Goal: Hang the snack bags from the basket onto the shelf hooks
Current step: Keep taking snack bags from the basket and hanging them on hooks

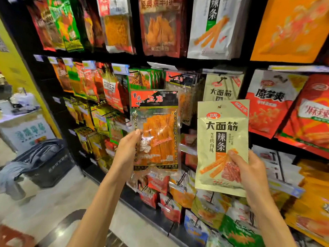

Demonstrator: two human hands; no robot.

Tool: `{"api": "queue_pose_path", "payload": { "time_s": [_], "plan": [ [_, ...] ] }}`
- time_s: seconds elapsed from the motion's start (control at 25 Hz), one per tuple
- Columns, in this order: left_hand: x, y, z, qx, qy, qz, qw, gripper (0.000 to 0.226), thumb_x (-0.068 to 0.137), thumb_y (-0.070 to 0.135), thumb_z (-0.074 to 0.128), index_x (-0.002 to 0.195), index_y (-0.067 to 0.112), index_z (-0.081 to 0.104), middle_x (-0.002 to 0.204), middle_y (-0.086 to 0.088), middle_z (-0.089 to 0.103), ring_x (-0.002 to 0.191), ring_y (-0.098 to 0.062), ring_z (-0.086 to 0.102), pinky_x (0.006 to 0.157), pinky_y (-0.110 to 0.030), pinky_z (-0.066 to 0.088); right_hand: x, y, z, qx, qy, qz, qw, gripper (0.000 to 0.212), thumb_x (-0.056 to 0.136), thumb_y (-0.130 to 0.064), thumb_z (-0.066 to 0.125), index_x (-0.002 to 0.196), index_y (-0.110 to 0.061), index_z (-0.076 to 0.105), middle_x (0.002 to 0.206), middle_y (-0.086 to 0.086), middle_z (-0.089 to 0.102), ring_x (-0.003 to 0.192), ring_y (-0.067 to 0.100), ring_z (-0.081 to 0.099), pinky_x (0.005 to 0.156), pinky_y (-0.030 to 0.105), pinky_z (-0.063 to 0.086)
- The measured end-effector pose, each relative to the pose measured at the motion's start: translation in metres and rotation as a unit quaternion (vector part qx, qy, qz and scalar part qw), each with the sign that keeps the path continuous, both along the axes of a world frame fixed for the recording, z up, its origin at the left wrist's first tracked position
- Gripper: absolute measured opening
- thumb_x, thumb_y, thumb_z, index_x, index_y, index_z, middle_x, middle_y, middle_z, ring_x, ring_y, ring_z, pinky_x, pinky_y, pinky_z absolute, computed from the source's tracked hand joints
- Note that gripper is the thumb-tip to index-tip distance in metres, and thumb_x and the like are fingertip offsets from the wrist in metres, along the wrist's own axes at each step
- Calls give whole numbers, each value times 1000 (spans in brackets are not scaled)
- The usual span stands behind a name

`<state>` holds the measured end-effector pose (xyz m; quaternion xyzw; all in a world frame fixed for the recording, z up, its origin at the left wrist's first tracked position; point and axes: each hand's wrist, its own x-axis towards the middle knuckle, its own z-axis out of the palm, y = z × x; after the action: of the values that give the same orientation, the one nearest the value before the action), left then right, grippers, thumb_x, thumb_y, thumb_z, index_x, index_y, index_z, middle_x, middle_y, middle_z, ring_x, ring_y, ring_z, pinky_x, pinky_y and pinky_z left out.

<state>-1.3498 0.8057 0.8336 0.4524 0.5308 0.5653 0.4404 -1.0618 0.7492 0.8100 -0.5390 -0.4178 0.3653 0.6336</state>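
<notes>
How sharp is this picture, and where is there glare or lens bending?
Head view: the clear red-topped bag and the beige bag read sharply; packets near the corners smear; the black shelf frame leans and bows from the wide lens; the floor shows a soft reflection.

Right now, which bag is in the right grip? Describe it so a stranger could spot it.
Face the black snack shelf, middle row, right of centre. The right grip holds a pale green bag by its lower right corner. Unlike the clear red-topped bag in the left grip, it is opaque with bold black characters.
</notes>
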Motion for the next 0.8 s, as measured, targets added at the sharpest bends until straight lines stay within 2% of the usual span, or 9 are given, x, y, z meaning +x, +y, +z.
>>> {"api": "queue_pose_path", "payload": {
  "time_s": [0.08, 0.12, 0.24, 0.44, 0.52, 0.6, 0.68, 0.72, 0.8],
  "plan": [
    [-3, 29, 2, 1, 3, -29, 1000, 35, 101, 42, 44, 125, 25, 63, 124, 11, 59, 111, -7, 53, 86, -27, 39, -7, 8, 2, 0, -7, -24, 1000, 16, 93, -17, 63, 107, -25, 67, 97, -2, 77, 85, 14, 74, 71, 30, 60],
    [-5, 45, 4, 0, -3, -43, 999, 34, 101, 42, 44, 123, 24, 64, 120, 9, 58, 109, -8, 53, 84, -26, 40, -12, 13, 3, 1, -10, -39, 999, 16, 93, -17, 63, 106, -26, 68, 98, -2, 77, 86, 15, 74, 74, 34, 59],
    [-8, 85, 10, -10, -19, -86, 996, 24, 103, 38, 44, 100, 26, 65, 97, 6, 54, 84, -7, 52, 67, -19, 40, -30, 23, 7, 5, -14, -79, 997, 16, 94, -18, 62, 105, -29, 67, 99, -1, 77, 86, 16, 74, 77, 39, 56],
    [-18, 139, 19, -37, -19, -138, 990, 23, 102, 38, 45, 89, 29, 61, 88, 7, 53, 77, -11, 51, 69, -28, 43, -70, 38, 15, 4, -23, -145, 989, 20, 94, -20, 62, 111, -28, 66, 101, -2, 76, 91, 17, 74, 80, 40, 56],
    [-24, 157, 18, -34, -7, -165, 986, 29, 102, 40, 43, 92, 23, 64, 81, 3, 50, 68, -13, 50, 64, -32, 43, -86, 41, 16, 5, -29, -163, 986, 21, 94, -22, 61, 114, -29, 66, 102, -2, 76, 91, 18, 74, 80, 38, 56],
    [-28, 169, 18, -14, -1, -189, 982, 37, 103, 38, 42, 100, 9, 65, 67, 2, 42, 52, -12, 44, 48, -28, 38, -99, 43, 15, 7, -31, -178, 984, 22, 94, -23, 61, 115, -29, 66, 102, -2, 76, 92, 18, 74, 82, 40, 56],
    [-31, 178, 19, -6, 4, -202, 979, 41, 103, 37, 40, 104, 3, 64, 60, 5, 37, 49, -12, 39, 42, -27, 34, -109, 45, 12, 8, -32, -194, 980, 23, 94, -26, 62, 117, -27, 66, 103, 0, 76, 94, 20, 73, 87, 45, 55],
    [-32, 181, 21, -8, 4, -210, 978, 40, 103, 37, 40, 102, 5, 65, 59, 5, 41, 53, -14, 42, 45, -28, 36, -112, 47, 12, 9, -31, -204, 978, 26, 91, -32, 64, 117, -28, 66, 104, 0, 75, 96, 21, 73, 90, 48, 55],
    [-33, 187, 22, -11, -1, -226, 974, 39, 103, 38, 41, 98, 13, 70, 72, 5, 63, 71, -18, 56, 65, -33, 48, -118, 50, 12, 11, -31, -217, 976, 47, 78, -54, 69, 119, -30, 66, 109, -2, 74, 103, 22, 70, 96, 51, 52]
  ]
}}
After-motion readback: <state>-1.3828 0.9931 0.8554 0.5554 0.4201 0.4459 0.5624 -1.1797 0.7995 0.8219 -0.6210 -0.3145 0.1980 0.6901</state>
